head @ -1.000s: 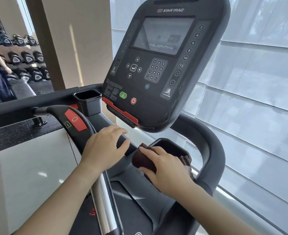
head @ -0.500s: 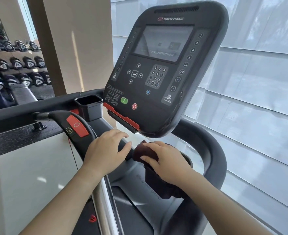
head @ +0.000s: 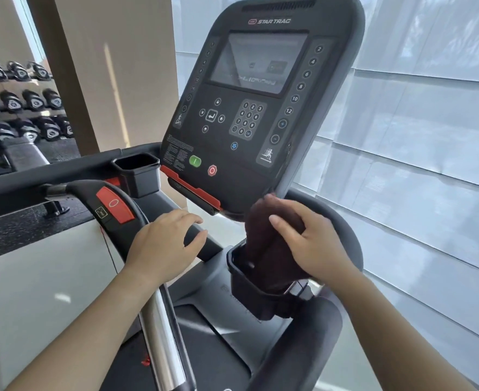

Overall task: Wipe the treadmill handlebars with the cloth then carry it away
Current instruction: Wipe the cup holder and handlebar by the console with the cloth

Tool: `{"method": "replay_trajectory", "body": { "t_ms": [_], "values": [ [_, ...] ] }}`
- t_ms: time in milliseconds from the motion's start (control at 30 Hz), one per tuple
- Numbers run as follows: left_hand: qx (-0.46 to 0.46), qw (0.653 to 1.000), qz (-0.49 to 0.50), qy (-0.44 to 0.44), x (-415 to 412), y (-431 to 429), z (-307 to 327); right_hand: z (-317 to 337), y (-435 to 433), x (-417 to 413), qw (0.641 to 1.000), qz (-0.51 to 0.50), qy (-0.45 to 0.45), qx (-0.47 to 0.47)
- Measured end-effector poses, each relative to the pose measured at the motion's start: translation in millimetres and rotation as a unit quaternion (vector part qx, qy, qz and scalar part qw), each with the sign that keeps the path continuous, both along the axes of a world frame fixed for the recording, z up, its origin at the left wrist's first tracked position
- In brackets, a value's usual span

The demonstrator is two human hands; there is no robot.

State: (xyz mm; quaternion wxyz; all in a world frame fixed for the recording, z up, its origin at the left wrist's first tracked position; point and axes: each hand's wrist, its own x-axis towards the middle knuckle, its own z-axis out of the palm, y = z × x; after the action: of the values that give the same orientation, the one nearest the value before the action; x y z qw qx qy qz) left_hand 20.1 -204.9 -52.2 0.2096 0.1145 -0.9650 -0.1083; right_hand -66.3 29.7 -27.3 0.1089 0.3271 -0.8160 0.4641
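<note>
Right hand (head: pixel 314 246) grips bunched dark-brown cloth (head: pixel 263 244), its lower end inside cup holder (head: pixel 244 280) under the hand; console (head: pixel 260 108) just above. Left hand (head: pixel 162 244) rests, fingers relaxed, on black handlebar (head: pixel 204 246); red button (head: pixel 115 204) to its left

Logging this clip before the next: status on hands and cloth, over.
Left hand open, resting on handlebar. Right hand grips cloth, its lower end in the cup holder. Console close above cloth.
</note>
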Motion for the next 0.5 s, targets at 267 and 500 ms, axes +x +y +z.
{"method": "replay_trajectory", "body": {
  "t_ms": [267, 500],
  "values": [
    [-0.022, 1.000, -0.008, -0.009, 1.5, 1.9, -1.1, 22.3, 58.7, 6.8, 0.994, -0.087, 0.030, -0.052],
    [-0.019, 1.000, -0.010, -0.003, 2.3, 1.2, -0.5, -35.3, 22.5, 13.8, 0.961, -0.112, 0.040, 0.249]
  ]
}}
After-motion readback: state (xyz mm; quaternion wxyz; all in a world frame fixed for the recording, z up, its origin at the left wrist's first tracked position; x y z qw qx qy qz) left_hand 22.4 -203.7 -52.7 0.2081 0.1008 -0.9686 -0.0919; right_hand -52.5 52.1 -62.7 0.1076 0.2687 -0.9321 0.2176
